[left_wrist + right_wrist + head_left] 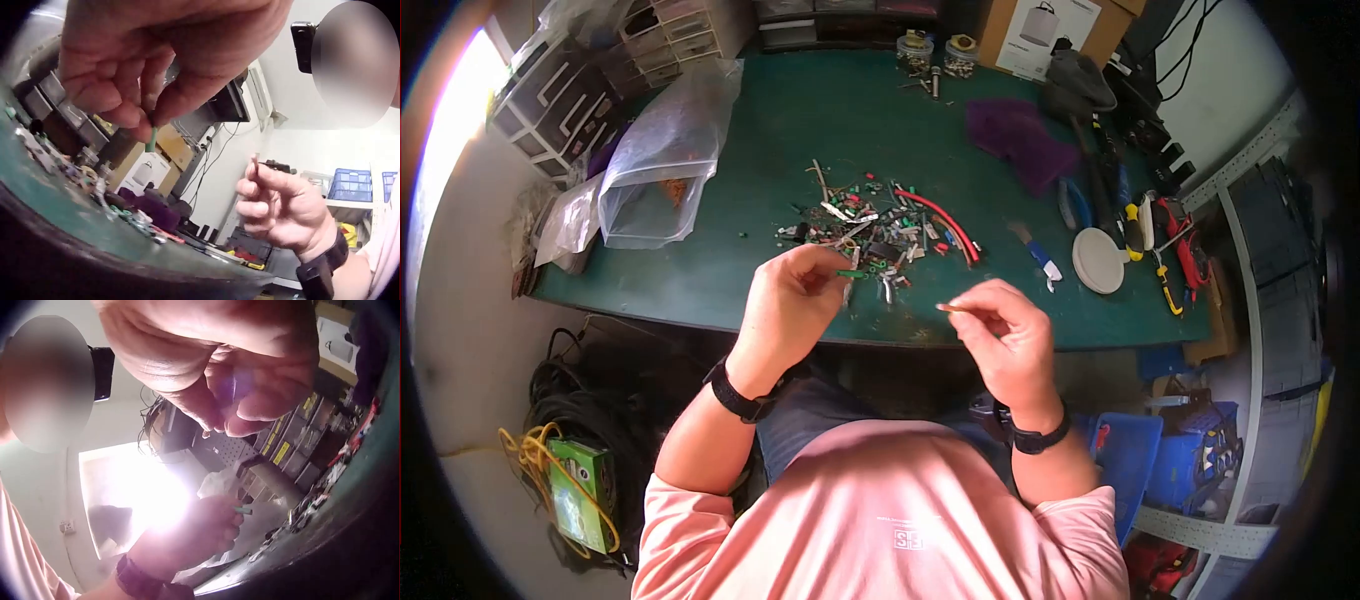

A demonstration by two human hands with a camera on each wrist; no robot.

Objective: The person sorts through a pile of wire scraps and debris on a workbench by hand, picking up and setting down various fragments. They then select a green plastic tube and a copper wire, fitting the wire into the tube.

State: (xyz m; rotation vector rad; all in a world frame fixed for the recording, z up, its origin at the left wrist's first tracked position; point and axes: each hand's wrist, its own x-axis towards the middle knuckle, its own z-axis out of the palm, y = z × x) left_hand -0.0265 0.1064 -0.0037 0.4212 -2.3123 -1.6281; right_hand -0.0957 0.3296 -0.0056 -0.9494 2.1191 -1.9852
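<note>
My left hand [788, 305] pinches a short green tube-like piece [151, 140] between thumb and fingertips, just over the near side of a scrap pile [880, 235]. The pile mixes bits of cut wire insulation, metal bits and small plastic parts. To the right, near the table's front edge, my right hand [1012, 340] pinches a small, thin copper-coloured piece [946, 308] between thumb and forefinger. Most of that piece is hidden by the fingertips. The two hands are apart. A curved red sleeve [940, 220] lies along the pile's right side.
A clear plastic bag [665, 170] lies on the green table [800, 110] at left. On the right are a blue-handled knife [1040, 255], a round white lid [1098, 261], pliers [1074, 205] and a purple cloth [1022, 138]. Two jars [915, 58] stand at the back.
</note>
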